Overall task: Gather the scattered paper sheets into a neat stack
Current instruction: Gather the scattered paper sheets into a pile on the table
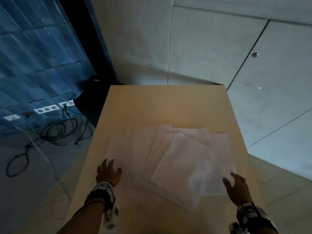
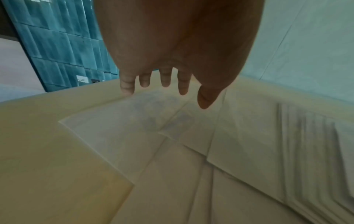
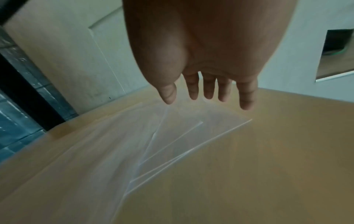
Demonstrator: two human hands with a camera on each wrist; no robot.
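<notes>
Overhead, paper sheets lie fanned mid-counter; left hand at 8 o'clock, right hand at 4, both released, empty. Wrist views: spread fingers hovering; uneven inward sweeps could buckle overlapping corners or push sheets overboard.

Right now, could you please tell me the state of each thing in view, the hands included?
Sheets: spread out and overlapping on the table, not yet stacked.
Left hand: fingers spread, holding nothing, at the sheets' left edge.
Right hand: fingers spread, holding nothing, at the sheets' right edge.
Table: far half bare.
Cables: tangled on the floor left of the table.
</notes>
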